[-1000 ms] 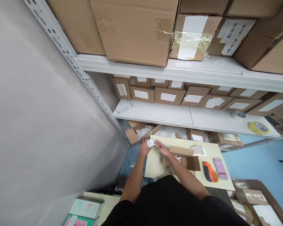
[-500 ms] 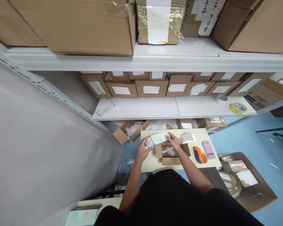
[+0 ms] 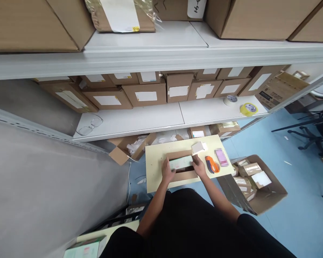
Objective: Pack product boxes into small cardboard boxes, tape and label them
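A pale green box (image 3: 181,163) lies level in the opening of a cardboard box (image 3: 183,175), whose front and back flaps stand out around it. My left hand (image 3: 168,172) closes on the green box's left end. At its right end my right hand (image 3: 199,167) grips it, fingers over the edge. Both hands also sit against the cardboard box's side flaps, which they mostly hide. What lies beneath the green box is hidden, apart from a dark gap at the front right.
On the pale yellow table (image 3: 154,182) lie an orange tape dispenser (image 3: 212,165), a blurred pink item (image 3: 221,157) and a small white carton (image 3: 197,147). A large carton (image 3: 274,195) of parcels stands right. Tape rolls and glasses (image 3: 90,126) rest on the shelf (image 3: 140,118).
The green box has moved down into the cardboard box, with both hands at its ends. The small pale box beside my left hand is out of sight. The camera view has shifted right.
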The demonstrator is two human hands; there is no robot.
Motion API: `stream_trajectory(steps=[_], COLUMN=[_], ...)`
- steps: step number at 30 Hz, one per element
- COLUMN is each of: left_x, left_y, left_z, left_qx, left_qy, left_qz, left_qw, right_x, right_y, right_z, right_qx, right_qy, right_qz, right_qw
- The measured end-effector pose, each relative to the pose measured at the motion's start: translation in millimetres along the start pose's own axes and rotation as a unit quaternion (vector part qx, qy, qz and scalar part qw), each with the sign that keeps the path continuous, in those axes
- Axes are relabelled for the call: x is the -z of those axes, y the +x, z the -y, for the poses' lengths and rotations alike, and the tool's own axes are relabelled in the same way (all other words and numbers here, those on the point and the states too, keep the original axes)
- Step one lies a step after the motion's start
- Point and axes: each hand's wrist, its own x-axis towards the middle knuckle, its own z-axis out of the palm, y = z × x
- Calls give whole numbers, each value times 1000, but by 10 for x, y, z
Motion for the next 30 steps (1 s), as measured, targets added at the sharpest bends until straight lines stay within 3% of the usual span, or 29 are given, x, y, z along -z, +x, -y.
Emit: stream_trajectory(steps=[3, 11, 20, 24, 30], left_x=[-98, -165, -352, -337, -268], left_y=[-39, -88, -117, -125, -182], left_z=[43, 80, 21, 5, -284], left_qx=[-15, -12, -10, -23, -20], left_qy=[42, 162, 228, 236, 233], left_qz=[-2, 92, 20, 20, 25], left_qw=[999, 983, 973, 971, 972], right_x=[13, 5, 97, 197, 443], right_y=[-25, -99, -236, -333, -371], right_z=[-45, 16, 27, -73, -111], right_qx=[17, 143, 162, 160, 181], right_qy=[-21, -77, -164, -162, -160], right_qz=[2, 52, 70, 59, 93], right_qw=[1000, 985, 971, 972, 966])
